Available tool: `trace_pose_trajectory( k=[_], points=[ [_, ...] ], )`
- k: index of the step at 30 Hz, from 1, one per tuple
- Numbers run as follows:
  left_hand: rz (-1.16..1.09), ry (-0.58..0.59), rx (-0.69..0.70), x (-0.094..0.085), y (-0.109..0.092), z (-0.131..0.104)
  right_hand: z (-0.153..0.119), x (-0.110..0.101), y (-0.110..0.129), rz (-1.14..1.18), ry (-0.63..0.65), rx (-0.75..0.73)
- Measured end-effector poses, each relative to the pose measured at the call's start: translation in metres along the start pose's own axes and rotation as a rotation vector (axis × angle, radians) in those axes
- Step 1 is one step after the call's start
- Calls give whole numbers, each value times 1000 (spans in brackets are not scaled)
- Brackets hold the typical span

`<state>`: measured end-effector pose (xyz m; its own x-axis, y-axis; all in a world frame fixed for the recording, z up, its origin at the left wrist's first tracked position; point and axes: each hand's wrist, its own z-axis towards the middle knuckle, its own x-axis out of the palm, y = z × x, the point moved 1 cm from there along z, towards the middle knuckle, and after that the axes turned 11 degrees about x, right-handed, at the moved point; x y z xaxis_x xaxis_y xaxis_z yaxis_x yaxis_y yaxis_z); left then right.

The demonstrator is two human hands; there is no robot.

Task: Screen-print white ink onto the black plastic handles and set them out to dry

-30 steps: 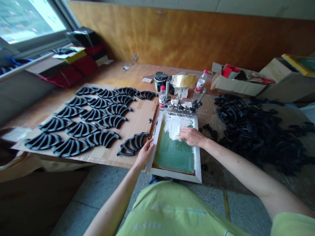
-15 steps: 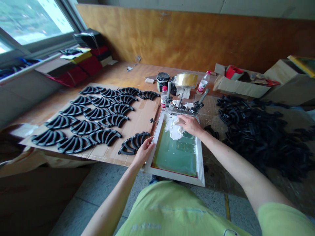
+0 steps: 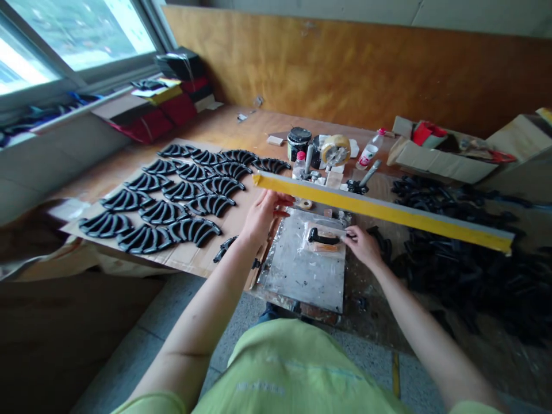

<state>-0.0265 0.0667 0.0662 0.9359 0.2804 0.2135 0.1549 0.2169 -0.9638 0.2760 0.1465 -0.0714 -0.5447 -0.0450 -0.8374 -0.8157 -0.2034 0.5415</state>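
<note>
The printing screen frame is tilted up and seen nearly edge-on, yellow tape along its near edge. Just under its left end is my left hand, fingers apart and stretched to the right; whether it touches the frame is unclear. Below the frame a grey metal base plate lies exposed. On it a black curved handle rests in a tan holder. My right hand is at the handle's right end, its thumb and fingers slightly apart with nothing visible in them.
Rows of black handles lie on cardboard to the left. A large pile of black parts covers the right side. Behind the plate stand clamps, a tub, a tape roll and bottles. An open carton sits farther right.
The screen frame has swung up from lying flat, uncovering the plate and handle. My right hand has left the white ink and moved to the handle; my left hand has moved up and forward.
</note>
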Motion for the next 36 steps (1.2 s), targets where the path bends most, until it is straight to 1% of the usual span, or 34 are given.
trace_pose_trajectory(
  k=[2,4,5,6,7,9,10,11,12,14,15,16,18,20,21,23,26,28,30,32,34,36],
  points=[
    [-15,-31,9,2,2,1,-15,21,11,-56,87,-123],
    [-5,-75,4,-1,11,-12,-21,28,26,-118,122,-184],
    [11,-71,-32,-5,18,-23,-22,27,35,-128,113,-183],
    [30,-38,-107,-8,27,-37,-24,25,46,-117,99,-182],
    [45,8,-215,-12,37,-53,-26,23,59,-91,84,-190],
    [31,78,-449,-20,58,-85,-36,25,95,-39,68,-243],
    [-1,66,-528,-25,67,-99,-44,30,117,-26,85,-298],
    [-37,5,-565,-32,75,-111,-52,38,140,-22,125,-372],
    [-65,-98,-564,-42,82,-120,-60,50,162,-24,179,-453],
    [-69,-301,-524,-69,93,-134,-71,79,200,-17,304,-578],
    [-46,-377,-510,-87,98,-140,-71,95,214,-12,351,-594],
    [-10,-435,-507,-106,103,-146,-68,112,224,-17,383,-571],
    [76,-519,-538,-145,117,-157,-53,147,234,-78,427,-445],
    [191,-590,-603,-178,134,-167,-36,179,236,-182,480,-296],
    [256,-597,-639,-191,142,-171,-29,193,237,-231,513,-239],
    [373,-557,-688,-207,158,-173,-21,216,239,-300,561,-158],
    [465,-471,-717,-220,172,-162,-15,238,249,-332,554,-109],
    [505,-430,-725,-228,174,-150,-11,247,255,-322,538,-114],
    [570,-390,-726,-236,171,-140,-4,252,258,-301,527,-143],
    [657,-372,-715,-242,164,-135,4,253,256,-284,513,-177],
    [753,-386,-688,-244,155,-136,9,252,250,-281,502,-197],
    [871,-409,-598,-239,147,-139,11,249,245,-292,519,-194]
  ],
)
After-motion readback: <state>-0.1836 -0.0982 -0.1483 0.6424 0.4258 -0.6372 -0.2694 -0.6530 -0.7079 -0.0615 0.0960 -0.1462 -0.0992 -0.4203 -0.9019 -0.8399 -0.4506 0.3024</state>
